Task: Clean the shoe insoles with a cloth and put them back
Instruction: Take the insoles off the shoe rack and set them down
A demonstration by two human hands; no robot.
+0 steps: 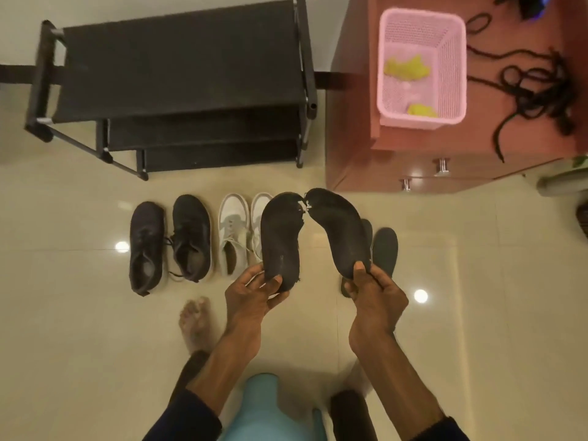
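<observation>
My left hand grips the heel of one worn black insole, held upright above the floor. My right hand pinches the heel of a second black insole. Their frayed toe ends almost touch at the top. On the tiled floor behind them stand a pair of black shoes and a pair of white sneakers, partly hidden by the left insole. Two more dark insoles lie on the floor to the right, partly hidden behind my right hand. Yellow cloths lie in a pink basket.
A black shoe rack stands at the back left. The pink basket sits on a reddish-brown cabinet at the back right, beside tangled black cord. My bare foot rests on the floor at lower left.
</observation>
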